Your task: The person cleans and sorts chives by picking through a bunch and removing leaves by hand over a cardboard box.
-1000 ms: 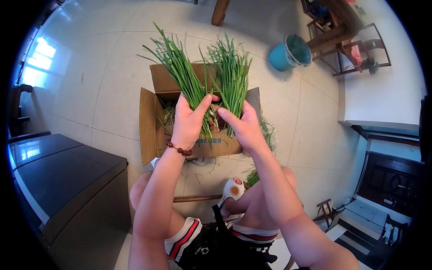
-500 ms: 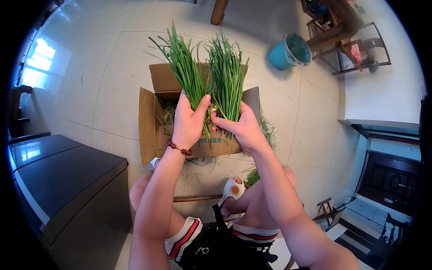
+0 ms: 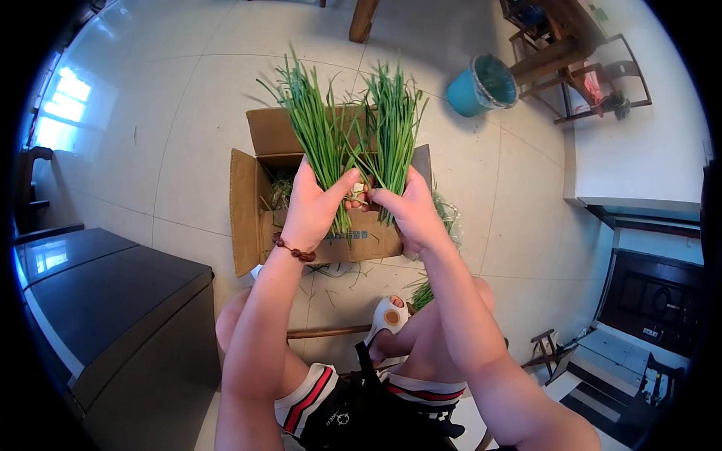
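My left hand is closed round the lower stems of a bunch of garlic chives, its thumb lying across them. A second bunch of chives is gripped by my right hand. Both bunches stand side by side with their green tips pointing away from me, and some strands cross between them. Under my hands is an open cardboard box with its flaps folded out. Inside it at the left lie loose plant scraps. My fingers partly hide the stem ends.
More chives lie on the floor by my foot, beside a clear plastic bag. Stray strands are scattered before the box. A blue lined bucket stands at the upper right, near wooden furniture. A dark cabinet is at the left.
The right-hand bunch has shifted slightly right and my thumbs have moved apart, widening the gap between the stems. Both hands still hold their bunches over the box.
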